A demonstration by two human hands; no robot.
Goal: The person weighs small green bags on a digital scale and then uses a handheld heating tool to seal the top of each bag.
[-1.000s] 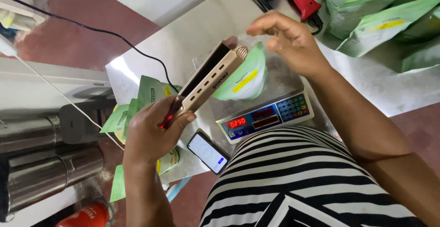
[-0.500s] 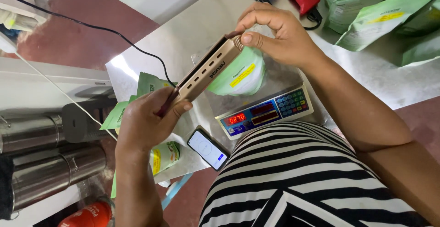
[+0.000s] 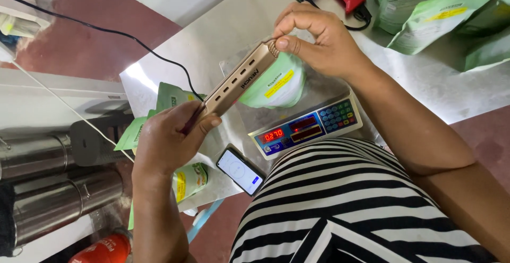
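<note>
We have our left hand (image 3: 170, 141) curled round the lower end of a long gold sealer bar (image 3: 236, 82), fingers closed on it, while our right hand (image 3: 319, 40) pinches the upper end between thumb and fingertips. The bar slants up to the right, a row of dark slots along its side, held above a green pouch (image 3: 276, 85) that sits on the weighing scale (image 3: 313, 125). A phone (image 3: 240, 170) lies near the steel table (image 3: 175, 35) edge; bare steel shows beyond our hands

Single head-worn camera looks steeply down from close above, past the wearer's striped torso, onto the steel counter (image 3: 212, 35) and its near edge.
</note>
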